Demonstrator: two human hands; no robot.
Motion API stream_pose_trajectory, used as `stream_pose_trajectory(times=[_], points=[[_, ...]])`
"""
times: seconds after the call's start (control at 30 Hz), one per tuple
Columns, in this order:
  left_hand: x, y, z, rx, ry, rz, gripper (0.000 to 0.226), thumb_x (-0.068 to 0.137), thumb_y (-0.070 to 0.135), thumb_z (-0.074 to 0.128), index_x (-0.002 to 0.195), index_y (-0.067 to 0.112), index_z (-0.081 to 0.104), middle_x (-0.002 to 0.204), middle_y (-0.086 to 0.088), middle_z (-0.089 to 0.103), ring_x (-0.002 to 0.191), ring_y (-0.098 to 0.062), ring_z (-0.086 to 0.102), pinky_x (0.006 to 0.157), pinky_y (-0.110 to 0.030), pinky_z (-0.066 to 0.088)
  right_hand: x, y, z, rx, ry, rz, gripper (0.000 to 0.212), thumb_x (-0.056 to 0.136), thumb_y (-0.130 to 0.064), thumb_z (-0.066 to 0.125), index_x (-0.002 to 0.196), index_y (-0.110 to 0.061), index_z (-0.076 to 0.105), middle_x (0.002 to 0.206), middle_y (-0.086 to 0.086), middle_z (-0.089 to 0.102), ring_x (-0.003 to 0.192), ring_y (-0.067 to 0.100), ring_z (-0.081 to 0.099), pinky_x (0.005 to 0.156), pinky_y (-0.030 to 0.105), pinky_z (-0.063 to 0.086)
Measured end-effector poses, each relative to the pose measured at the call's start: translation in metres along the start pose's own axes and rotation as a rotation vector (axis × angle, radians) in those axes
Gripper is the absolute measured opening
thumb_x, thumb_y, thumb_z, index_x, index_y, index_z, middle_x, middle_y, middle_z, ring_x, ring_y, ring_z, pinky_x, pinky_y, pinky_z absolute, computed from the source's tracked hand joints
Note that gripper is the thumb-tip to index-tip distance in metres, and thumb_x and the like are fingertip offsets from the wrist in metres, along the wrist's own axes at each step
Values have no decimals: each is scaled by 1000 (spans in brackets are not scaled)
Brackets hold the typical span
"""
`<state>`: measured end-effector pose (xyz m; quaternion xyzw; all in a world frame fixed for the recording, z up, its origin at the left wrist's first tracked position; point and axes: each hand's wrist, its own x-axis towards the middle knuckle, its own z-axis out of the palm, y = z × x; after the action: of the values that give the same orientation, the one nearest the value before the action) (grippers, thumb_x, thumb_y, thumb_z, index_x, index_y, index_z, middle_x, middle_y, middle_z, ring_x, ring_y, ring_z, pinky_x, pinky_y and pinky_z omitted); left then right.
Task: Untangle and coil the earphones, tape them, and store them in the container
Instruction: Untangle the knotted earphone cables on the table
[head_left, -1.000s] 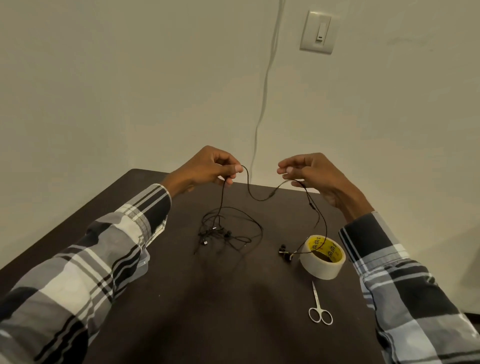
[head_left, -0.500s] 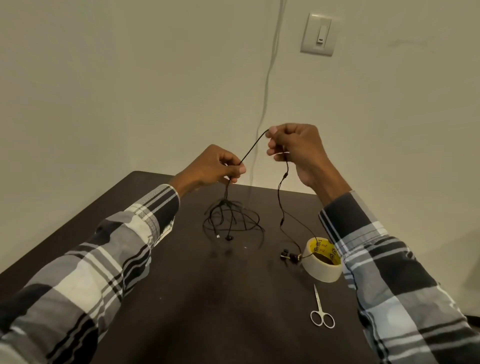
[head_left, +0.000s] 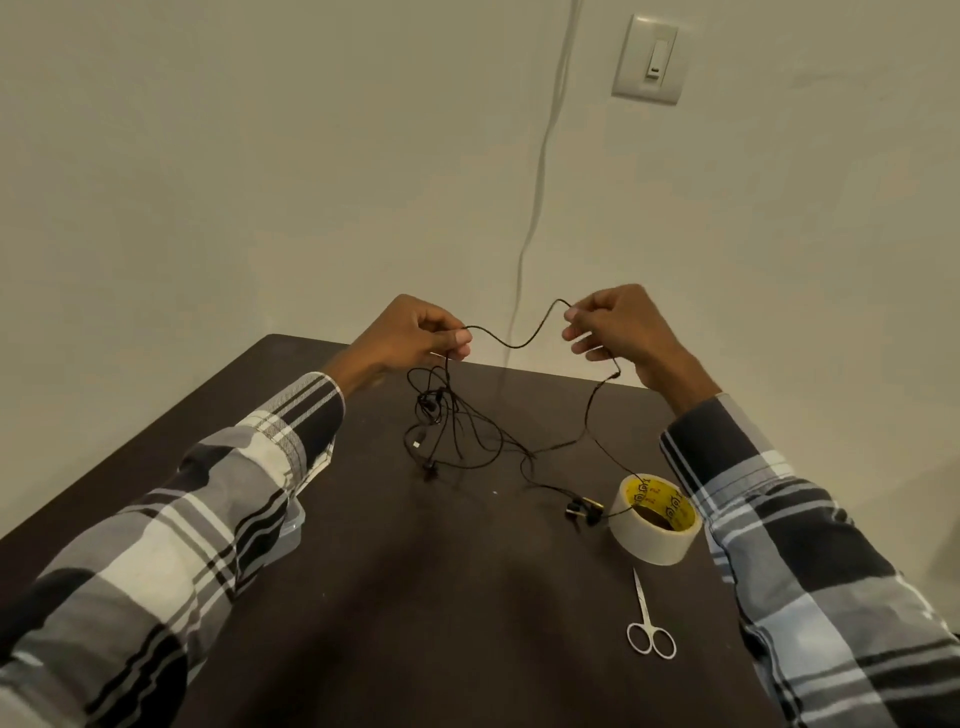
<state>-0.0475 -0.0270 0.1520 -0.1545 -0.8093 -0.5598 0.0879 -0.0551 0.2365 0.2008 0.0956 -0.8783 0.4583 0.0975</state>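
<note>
Both hands are raised above a dark table (head_left: 415, 597). The left hand (head_left: 410, 335) and right hand (head_left: 615, 325) each pinch the black earphone cable (head_left: 519, 343), which sags between them. A tangle of cable hangs below the left hand onto the table. Earbuds (head_left: 582, 509) lie just left of a tape roll (head_left: 655, 540); scissors (head_left: 647, 621) lie nearer.

On the table (head_left: 363, 597), earphones (head_left: 457, 436) lie left of the tape (head_left: 655, 519); scissors (head_left: 648, 621) lie just before the tape
</note>
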Motion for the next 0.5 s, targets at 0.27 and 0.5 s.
stream_pose_trajectory(times=[0.27, 0.5], points=[[6, 18, 7, -20, -14, 46, 17, 90, 17, 70, 100, 4, 73, 83, -8, 76, 78, -18, 74, 67, -22, 58, 0, -15, 20, -342, -467, -204, 88, 80, -2, 74, 155, -18, 31, 156, -1, 39, 144, 17, 34, 103, 27, 33], [4, 20, 13, 72, -81, 80, 13, 86, 17, 74, 93, 5, 76, 80, -8, 76, 74, -16, 73, 66, -20, 57, -3, -30, 43, -232, -241, -314, 13, 95, -16, 67, 98, -6, 75, 77, 6, 75, 70, 18, 73, 70, 32, 60]])
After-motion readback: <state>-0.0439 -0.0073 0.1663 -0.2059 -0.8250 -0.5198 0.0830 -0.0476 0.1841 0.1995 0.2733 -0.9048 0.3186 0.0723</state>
